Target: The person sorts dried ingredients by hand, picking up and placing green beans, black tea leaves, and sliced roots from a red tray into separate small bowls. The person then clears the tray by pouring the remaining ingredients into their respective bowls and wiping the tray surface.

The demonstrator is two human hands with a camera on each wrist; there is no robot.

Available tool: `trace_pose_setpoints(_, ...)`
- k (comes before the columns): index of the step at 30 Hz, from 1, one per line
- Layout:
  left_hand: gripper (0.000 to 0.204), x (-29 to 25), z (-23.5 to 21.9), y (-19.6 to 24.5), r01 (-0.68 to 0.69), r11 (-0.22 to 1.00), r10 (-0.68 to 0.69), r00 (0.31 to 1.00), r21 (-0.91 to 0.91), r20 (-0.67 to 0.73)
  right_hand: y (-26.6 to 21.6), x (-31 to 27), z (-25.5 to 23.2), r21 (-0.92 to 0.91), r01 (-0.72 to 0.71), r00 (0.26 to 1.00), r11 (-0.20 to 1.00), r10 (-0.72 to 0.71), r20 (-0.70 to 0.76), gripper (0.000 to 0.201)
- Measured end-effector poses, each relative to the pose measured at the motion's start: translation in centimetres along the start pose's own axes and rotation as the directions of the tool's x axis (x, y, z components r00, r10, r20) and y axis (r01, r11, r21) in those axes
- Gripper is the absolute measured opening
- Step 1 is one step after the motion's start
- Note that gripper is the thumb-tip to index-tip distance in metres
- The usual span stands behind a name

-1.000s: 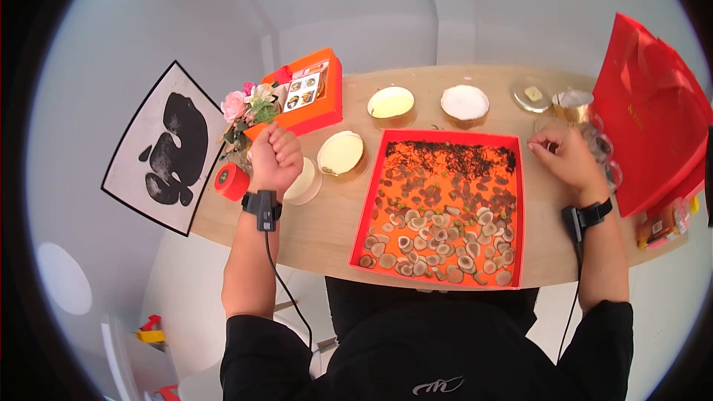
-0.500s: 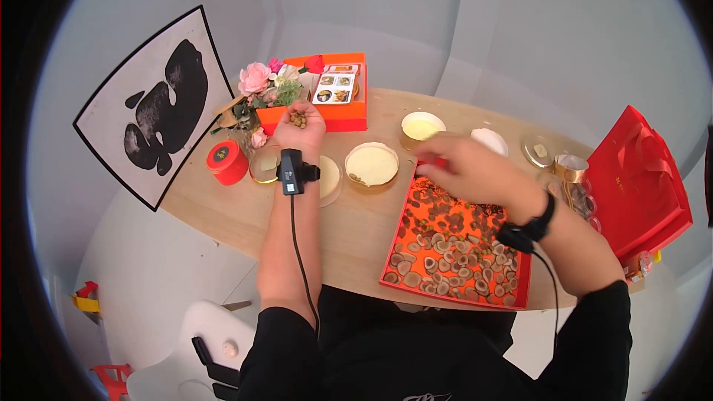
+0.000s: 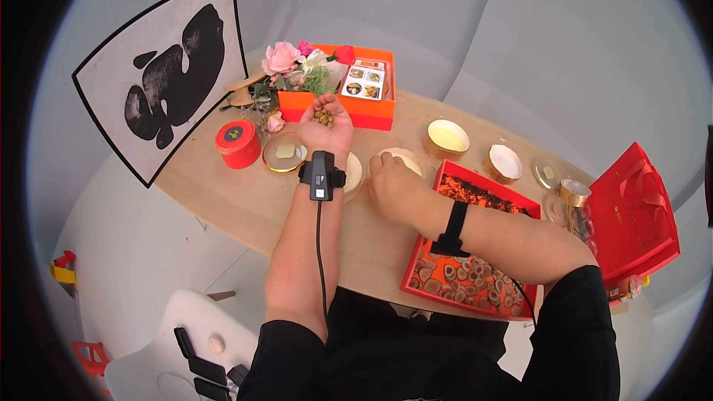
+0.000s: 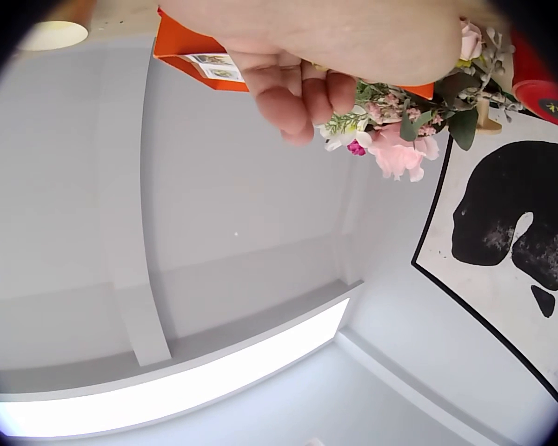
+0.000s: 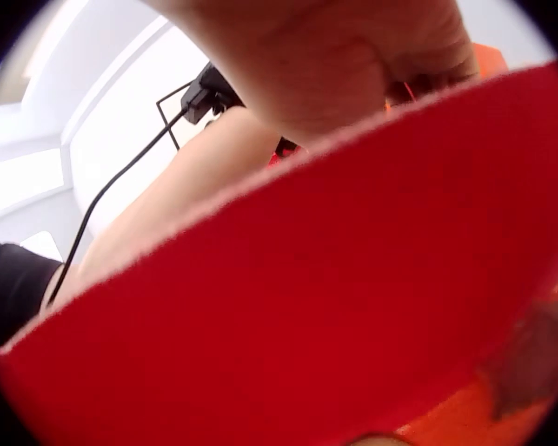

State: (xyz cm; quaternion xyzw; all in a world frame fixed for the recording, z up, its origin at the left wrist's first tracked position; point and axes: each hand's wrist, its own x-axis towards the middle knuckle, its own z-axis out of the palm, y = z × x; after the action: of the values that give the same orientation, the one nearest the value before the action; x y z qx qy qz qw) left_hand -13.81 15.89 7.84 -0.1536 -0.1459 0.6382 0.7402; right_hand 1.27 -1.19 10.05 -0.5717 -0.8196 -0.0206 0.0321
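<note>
In the head view my left hand [image 3: 330,136] is turned palm up, its fingers loosely cupped under a small heap of brownish-green pieces [image 3: 323,118]. My right hand [image 3: 395,189] has crossed toward it. Its fingertips are down at the near left rim of a bowl with a pale filling [image 3: 407,159], and I cannot tell whether they pinch anything. Under the right forearm lies a shallow red tray [image 3: 413,266], partly hidden. It holds brown round slices [image 3: 475,282] and dark shreds [image 3: 483,197]. The right wrist view is mostly red tray wall, with the hand [image 5: 321,70] above.
Another pale-filled bowl [image 3: 354,177] is beside my left wrist. Two more bowls [image 3: 448,137] stand farther back. Beyond the left hand are flowers [image 3: 282,58] and an orange box [image 3: 371,113]. A red canister [image 3: 238,145] stands left, a red bag [image 3: 631,215] right.
My left hand has turned from a fist to palm up, showing the pieces. The right hand has swung left across the tray to the bowl. The head view has turned.
</note>
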Motion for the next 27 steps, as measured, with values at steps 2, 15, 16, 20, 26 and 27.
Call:
trace_pose_setpoints(2,0.024,0.0,-0.2,-0.1,0.028,1.0,-0.028,1.0,0.001,0.004,0.1,-0.1,1.4,-0.104,0.034,0.999,0.994,-0.038,-0.035,0.039)
trace_pose_setpoints(15,0.022,-0.2,0.0,-1.1,0.003,0.988,0.008,0.997,0.151,-0.077,1.3,-0.2,0.3,-0.107,0.127,0.988,0.986,-0.136,-0.079,0.042)
trace_pose_setpoints(16,0.022,-0.4,0.0,-1.2,0.008,0.989,0.003,0.997,0.15,-0.072,1.7,-0.1,0.0,-0.032,0.122,0.989,0.992,-0.124,-0.077,0.049)
trace_pose_setpoints(20,0.024,-0.4,-0.2,-1.3,0.019,0.987,-0.008,0.998,0.161,-0.069,2.5,0.5,-1.4,0.035,0.128,0.991,0.991,-0.129,0.03,0.059)
trace_pose_setpoints(26,0.025,-0.5,-0.5,-1.4,0.071,0.979,-0.06,0.996,0.192,-0.064,4.1,1.5,-2.0,0.179,0.255,0.964,0.95,-0.264,0.027,0.065)
trace_pose_setpoints(27,0.025,-0.6,-0.5,-1.4,0.074,0.978,-0.062,0.996,0.196,-0.068,3.8,1.2,-2.9,0.196,0.21,0.971,0.958,-0.228,0.071,0.066)
